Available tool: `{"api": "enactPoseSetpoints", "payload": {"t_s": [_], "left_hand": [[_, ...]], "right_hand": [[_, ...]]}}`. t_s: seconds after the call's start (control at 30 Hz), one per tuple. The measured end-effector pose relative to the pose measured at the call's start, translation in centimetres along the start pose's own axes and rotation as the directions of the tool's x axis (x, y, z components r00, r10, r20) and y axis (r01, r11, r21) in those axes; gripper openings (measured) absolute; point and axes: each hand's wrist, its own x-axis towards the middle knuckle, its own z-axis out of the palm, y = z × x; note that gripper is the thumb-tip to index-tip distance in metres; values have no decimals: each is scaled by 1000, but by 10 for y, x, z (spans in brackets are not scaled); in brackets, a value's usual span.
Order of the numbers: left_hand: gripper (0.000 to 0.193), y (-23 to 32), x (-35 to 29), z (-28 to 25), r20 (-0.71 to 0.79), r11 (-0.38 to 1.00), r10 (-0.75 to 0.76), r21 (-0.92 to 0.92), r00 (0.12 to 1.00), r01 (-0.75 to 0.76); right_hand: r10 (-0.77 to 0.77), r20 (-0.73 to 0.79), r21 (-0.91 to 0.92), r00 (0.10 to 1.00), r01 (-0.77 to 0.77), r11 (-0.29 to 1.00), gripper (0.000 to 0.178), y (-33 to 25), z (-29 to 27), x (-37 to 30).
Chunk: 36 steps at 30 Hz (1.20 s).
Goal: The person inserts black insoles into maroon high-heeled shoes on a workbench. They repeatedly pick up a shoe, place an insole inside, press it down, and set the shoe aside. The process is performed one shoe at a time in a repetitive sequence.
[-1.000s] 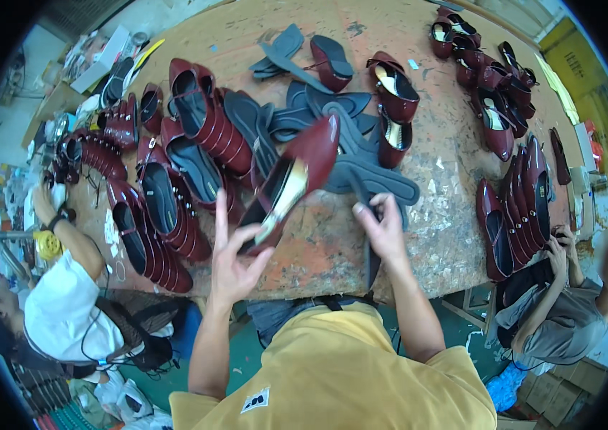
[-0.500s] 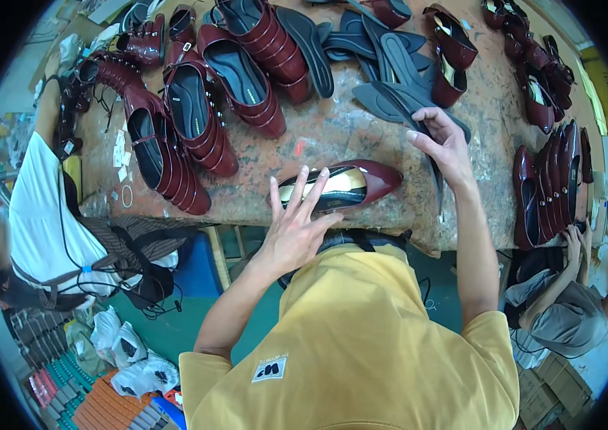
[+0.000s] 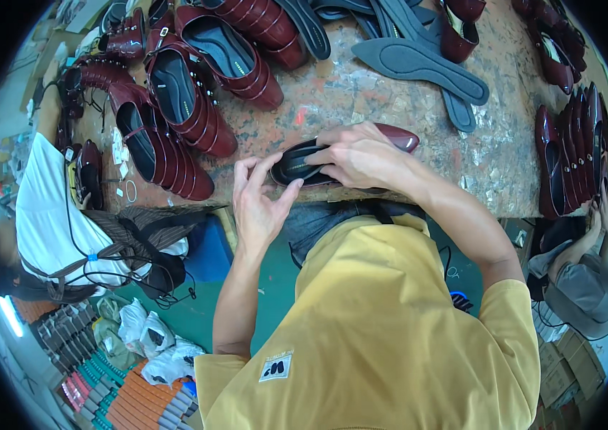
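Note:
A dark red pointed shoe [image 3: 398,135] lies sideways at the near edge of the table, its toe to the right. Inside it sits a dark grey insole [image 3: 297,166], covering the heel part. My left hand [image 3: 255,202] is closed round the shoe's heel, thumb on the near side and fingers on the far rim. My right hand [image 3: 365,156] reaches over the shoe, its fingers bent into the opening and pressed on the insole. The front of the insole is hidden under that hand. Beyond lie loose grey insoles [image 3: 418,68] in a pile.
Strapped dark red shoes [image 3: 189,107] stand at the left of the worn table [image 3: 347,100]. More red shoes [image 3: 569,154] line up at the right edge. A person in a white top [image 3: 57,215] works at the left, another in grey [image 3: 583,279] at the right.
My right hand has come from the insole pile to the shoe, whose pale lining now has a dark insole over it. My left hand has slid from the opening to the heel.

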Motion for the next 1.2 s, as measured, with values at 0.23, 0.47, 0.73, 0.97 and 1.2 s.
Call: {"api": "enactPoseSetpoints", "payload": {"t_s": [0.23,0.47,0.73,0.97,1.2], "left_hand": [[57,0,2,-5,32,996,83,30,996,-84],[55,-9,11,-6,475,646,278,551,835,-528],[58,-4,34,2,604,564,448,381,659,-733],[86,-4,35,21,650,531,392,418,651,-737],[68,12,52,15,812,510,149,426,564,-747]], "right_hand": [[-27,78,-187,997,41,982,35,-6,11,11],[-12,-69,-371,998,-15,929,47,-11,3,-7],[339,-117,-445,934,-354,822,63,-16,-9,-25],[756,-234,607,611,-516,604,50,0,-17,-78],[279,-485,-97,829,-368,925,25,-62,52,-31]]}}
